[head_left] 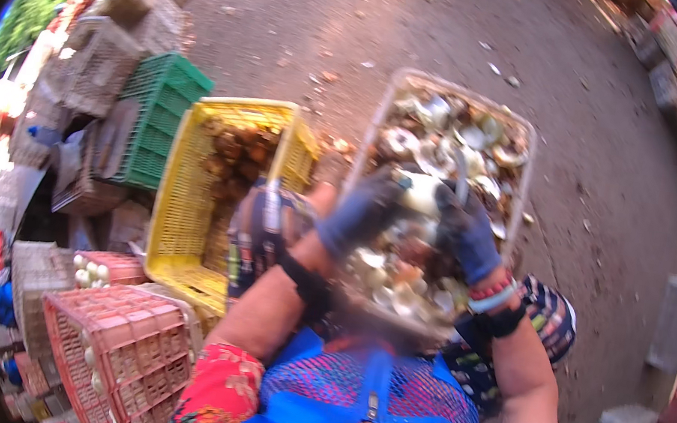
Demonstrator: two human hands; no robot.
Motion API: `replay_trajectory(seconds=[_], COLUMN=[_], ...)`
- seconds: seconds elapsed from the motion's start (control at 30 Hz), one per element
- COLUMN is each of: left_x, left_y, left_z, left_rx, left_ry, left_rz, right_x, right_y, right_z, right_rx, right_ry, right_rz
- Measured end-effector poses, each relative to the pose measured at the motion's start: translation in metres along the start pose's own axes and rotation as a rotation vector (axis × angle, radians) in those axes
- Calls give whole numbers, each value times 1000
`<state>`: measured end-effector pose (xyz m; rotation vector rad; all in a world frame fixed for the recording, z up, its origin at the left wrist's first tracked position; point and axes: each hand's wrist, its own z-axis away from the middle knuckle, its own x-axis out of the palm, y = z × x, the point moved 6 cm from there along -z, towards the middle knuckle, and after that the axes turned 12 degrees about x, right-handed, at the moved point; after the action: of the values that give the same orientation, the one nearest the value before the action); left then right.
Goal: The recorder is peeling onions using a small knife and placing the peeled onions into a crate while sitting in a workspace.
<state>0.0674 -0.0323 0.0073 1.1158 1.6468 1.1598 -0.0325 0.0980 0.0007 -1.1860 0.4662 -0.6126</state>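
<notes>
Crate point(388, 106) of, seemingly, shells point(452, 141); gloved hands point(415, 218).

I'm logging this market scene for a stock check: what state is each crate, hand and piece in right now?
Pale crate: full of cut pale pieces.
Yellow crate: tilted, brown round pieces in its upper end.
Green crate: on its side.
Pink crate: contents unclear.
Left hand: gloved, on a white piece.
Right hand: gloved, gripping the same piece.

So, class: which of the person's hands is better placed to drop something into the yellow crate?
Left, probably. The left hand is on the pale round piece and sits nearer the yellow crate. The right hand, also on the piece, is over the grey crate.
</notes>
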Motion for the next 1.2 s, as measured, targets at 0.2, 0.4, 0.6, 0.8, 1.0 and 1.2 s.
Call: replay_trajectory(seconds=[0.2, 0.4, 0.6, 0.8, 1.0, 1.2], left_x=[20, 11, 9, 10, 21, 27], left_y=[13, -8, -21, 6, 8, 24], left_z=[-7, 3, 10, 4, 1, -1], left_rx=[-401, -269, -600, -390, -207, -238], left_ry=[191, 247, 322, 102, -52, 32], left_rz=[1079, 820, 808, 382, 431, 693], right_x=[-4, -7, 6, 12, 2, -1], right_y=[16, 4, -3, 2, 3, -9], right_z=[4, 14, 19, 14, 11, 17], right_rx=[325, 266, 308, 395, 318, 216], right_ry=[-120, -184, -242, -163, -8, 21], right_rz=[-438, -458, -561, -571, -261, 108])
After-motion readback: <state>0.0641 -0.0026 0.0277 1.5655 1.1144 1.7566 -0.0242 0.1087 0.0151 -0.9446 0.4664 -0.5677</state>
